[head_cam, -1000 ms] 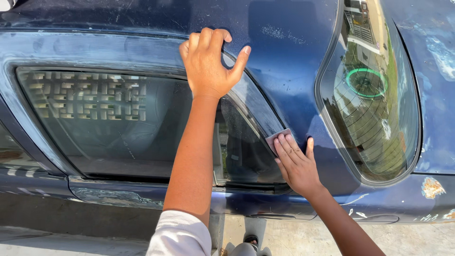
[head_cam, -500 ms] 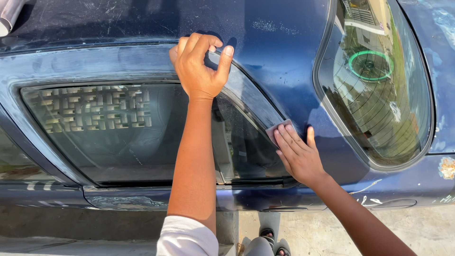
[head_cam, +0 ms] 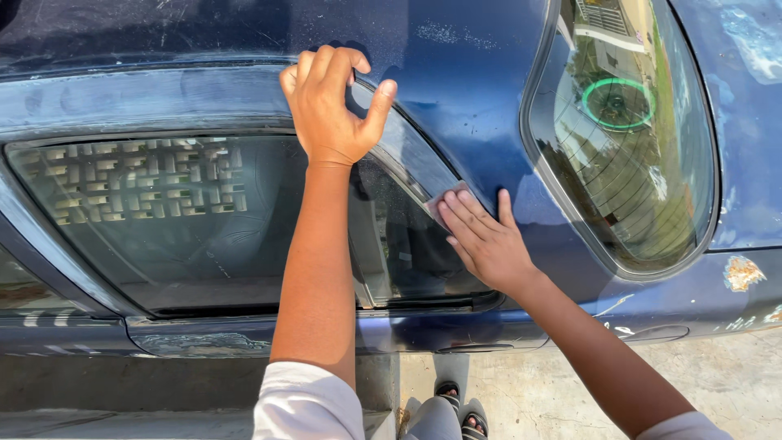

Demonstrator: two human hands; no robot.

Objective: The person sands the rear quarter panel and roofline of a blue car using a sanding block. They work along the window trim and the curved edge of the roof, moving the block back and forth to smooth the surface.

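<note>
Blue car body (head_cam: 489, 73): 1, dusty
Windows: 2
Left hand (head_cam: 330, 110): gripping window frame (head_cam: 407, 147)
Right hand (head_cam: 485, 240): flat, pressing 1 grey pad (head_cam: 440, 204) on frame

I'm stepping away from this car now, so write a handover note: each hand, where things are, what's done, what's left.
Left hand: fingers hooked over the top of the window frame, bracing, holding nothing.
Right hand: flat, pressing a small grey sanding pad against the rear edge of the frame, where it meets the blue body panel.
Done: the trim near the pad looks dull and scuffed.
Left: the panel is dusty and blotchy, with chipped paint patches by the rear windshield. How much has been rubbed I cannot tell.
</note>
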